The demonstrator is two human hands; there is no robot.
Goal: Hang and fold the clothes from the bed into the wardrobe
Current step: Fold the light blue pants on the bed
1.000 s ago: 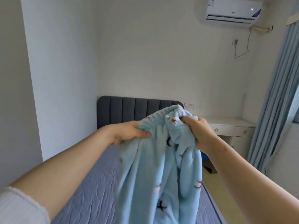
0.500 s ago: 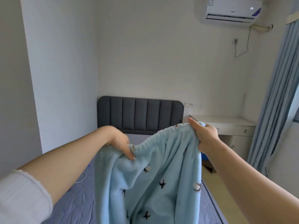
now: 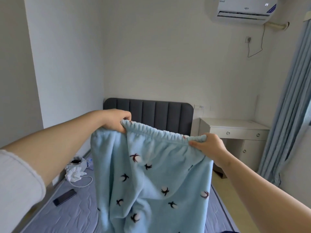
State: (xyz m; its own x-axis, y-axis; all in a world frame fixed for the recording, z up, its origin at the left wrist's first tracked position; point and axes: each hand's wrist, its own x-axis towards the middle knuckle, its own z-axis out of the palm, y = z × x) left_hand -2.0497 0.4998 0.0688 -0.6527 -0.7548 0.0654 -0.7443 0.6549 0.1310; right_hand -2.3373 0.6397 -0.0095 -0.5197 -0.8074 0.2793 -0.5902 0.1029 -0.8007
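Left hand (image 3: 116, 121) and right hand (image 3: 207, 147) each pinch one end of the elastic waistband (image 3: 161, 132). Fleece trousers (image 3: 151, 174) hang above the bed (image 3: 75, 214). Likely light, soft, floppy, not slippery, so the waistband is the best hold. Open room over the bed's middle; phone (image 3: 64, 197) lies near its wall-side edge.

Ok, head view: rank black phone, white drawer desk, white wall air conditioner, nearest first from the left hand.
1. Black phone, on the bed below the left hand.
2. White drawer desk, far right.
3. White wall air conditioner, top right.
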